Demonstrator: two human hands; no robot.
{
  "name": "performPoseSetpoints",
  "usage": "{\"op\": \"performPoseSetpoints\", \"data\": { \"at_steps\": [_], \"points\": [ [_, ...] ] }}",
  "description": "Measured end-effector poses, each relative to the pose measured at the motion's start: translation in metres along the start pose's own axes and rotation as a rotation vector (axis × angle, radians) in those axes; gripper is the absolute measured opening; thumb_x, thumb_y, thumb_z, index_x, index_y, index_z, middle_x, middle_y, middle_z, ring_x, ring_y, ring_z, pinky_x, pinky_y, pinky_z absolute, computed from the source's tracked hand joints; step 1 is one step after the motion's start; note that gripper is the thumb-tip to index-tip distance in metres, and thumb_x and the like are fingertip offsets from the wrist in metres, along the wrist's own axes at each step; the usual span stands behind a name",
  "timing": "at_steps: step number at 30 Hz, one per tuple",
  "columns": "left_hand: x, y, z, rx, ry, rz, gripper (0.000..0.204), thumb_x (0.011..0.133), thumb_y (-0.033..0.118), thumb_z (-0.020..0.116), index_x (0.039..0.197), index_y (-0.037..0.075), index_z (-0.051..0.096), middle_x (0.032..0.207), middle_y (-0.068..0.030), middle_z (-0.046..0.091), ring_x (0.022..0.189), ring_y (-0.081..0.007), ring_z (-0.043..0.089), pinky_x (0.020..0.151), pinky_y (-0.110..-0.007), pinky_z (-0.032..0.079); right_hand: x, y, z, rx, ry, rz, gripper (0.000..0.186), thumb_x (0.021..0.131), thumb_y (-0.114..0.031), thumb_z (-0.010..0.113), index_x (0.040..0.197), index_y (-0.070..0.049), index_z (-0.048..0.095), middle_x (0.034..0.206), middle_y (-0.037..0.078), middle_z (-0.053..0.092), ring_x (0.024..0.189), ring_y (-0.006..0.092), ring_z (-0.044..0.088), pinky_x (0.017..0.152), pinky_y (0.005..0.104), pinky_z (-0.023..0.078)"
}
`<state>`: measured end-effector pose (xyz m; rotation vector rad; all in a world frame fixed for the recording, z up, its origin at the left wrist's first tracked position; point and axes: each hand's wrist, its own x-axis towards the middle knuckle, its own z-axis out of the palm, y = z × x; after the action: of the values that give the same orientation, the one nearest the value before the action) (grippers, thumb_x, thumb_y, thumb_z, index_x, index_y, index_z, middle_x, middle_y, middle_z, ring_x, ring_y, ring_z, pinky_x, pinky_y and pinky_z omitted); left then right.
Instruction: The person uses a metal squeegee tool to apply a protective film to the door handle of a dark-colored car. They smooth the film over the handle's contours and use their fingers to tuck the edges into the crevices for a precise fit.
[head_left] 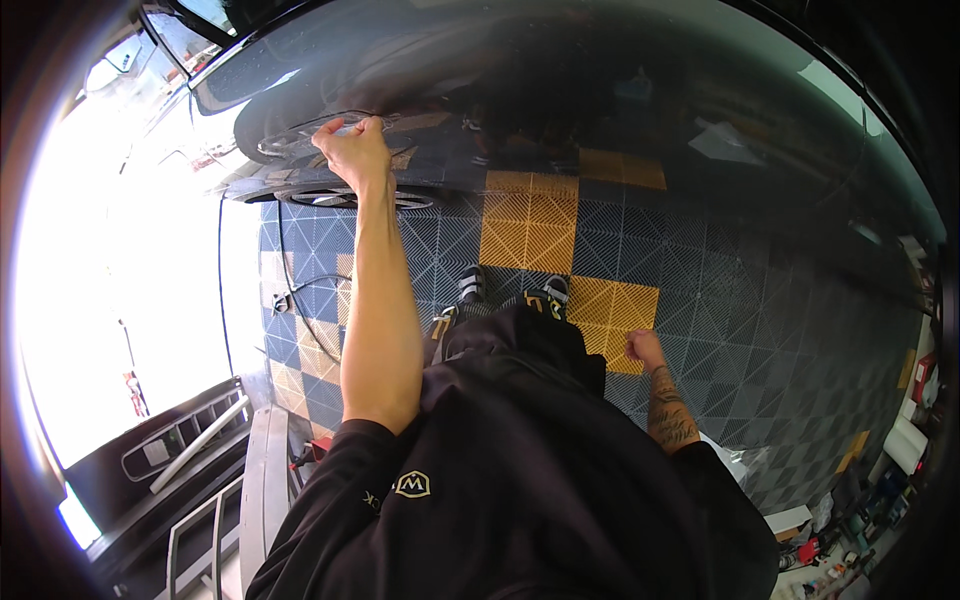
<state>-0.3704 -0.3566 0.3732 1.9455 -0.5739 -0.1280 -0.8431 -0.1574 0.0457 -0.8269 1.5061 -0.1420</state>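
My left arm reaches forward to the side of a dark, glossy car (560,70). At the edge of the wheel arch, my left hand (355,152) is closed with thumb and fingertips bent together. Something thin and pale shows between the fingertips, too small to name. Just below that hand, part of the car's wheel (415,200) shows under the arch. My right hand (645,347) hangs low at my right side, away from the car. Its fingers are curled in, and no object shows in it.
Grey and orange floor tiles (530,225) lie under my shoes (472,283). A dark cable (310,335) runs across the floor at left. Grey frames (258,490) stand at lower left, and a white box (788,522) with assorted supplies sits at lower right.
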Motion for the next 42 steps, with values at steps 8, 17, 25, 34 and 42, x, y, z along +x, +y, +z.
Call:
{"op": "performPoseSetpoints", "data": {
  "at_steps": [8,17,25,34,42],
  "points": [
    [0.000,0.003,0.001,0.167,-0.007,0.269,0.054,0.071,0.004,0.060,0.114,0.000,0.028,0.071,-0.0168,0.063,0.072,-0.0332,0.065,0.085,-0.041,0.047,-0.001,-0.017,0.006,0.080,0.022,0.047,0.024,0.086,-0.012,0.055,0.065,-0.002,0.057,0.059,0.010,0.058,0.048,0.0161,0.053,0.044,0.0317,0.044],
    [-0.006,-0.007,0.011,0.209,0.012,0.415,0.045,0.074,0.002,0.054,0.111,-0.002,0.029,0.062,-0.0137,0.059,0.064,-0.0331,0.062,0.079,-0.044,0.048,-0.016,-0.002,0.005,0.097,0.060,0.032,0.028,0.087,-0.011,0.054,0.062,-0.001,0.055,0.056,0.009,0.056,0.045,0.0153,0.050,0.042,0.0314,0.041],
    [0.005,-0.022,0.002,0.241,0.027,0.534,0.045,0.074,0.003,0.056,0.111,0.001,0.031,0.062,-0.0121,0.059,0.061,-0.0289,0.062,0.074,-0.040,0.048,-0.013,0.051,0.013,-0.051,0.107,-0.123,0.018,0.074,-0.009,0.061,0.057,-0.006,0.054,0.056,0.007,0.055,0.051,0.0179,0.053,0.048,0.0331,0.045],
    [0.003,-0.014,0.003,-0.300,-0.018,-0.054,0.055,0.078,0.002,0.064,0.122,0.001,0.030,0.072,-0.0074,0.061,0.062,-0.0158,0.058,0.066,-0.028,0.048,0.007,0.088,0.012,-0.402,0.022,-0.460,0.024,0.087,-0.012,0.054,0.068,0.001,0.061,0.059,0.010,0.059,0.049,0.0175,0.054,0.046,0.0349,0.045],
    [0.018,-0.023,-0.001,-0.472,-0.084,-0.295,0.017,0.078,0.005,0.073,0.086,-0.007,0.067,0.070,-0.0061,0.064,0.056,-0.0087,0.055,0.047,-0.020,0.041,-0.022,0.010,0.026,0.026,0.068,0.013,0.031,0.088,-0.016,0.050,0.061,-0.002,0.056,0.058,0.009,0.058,0.049,0.0160,0.053,0.048,0.0325,0.045]
  ]
}}
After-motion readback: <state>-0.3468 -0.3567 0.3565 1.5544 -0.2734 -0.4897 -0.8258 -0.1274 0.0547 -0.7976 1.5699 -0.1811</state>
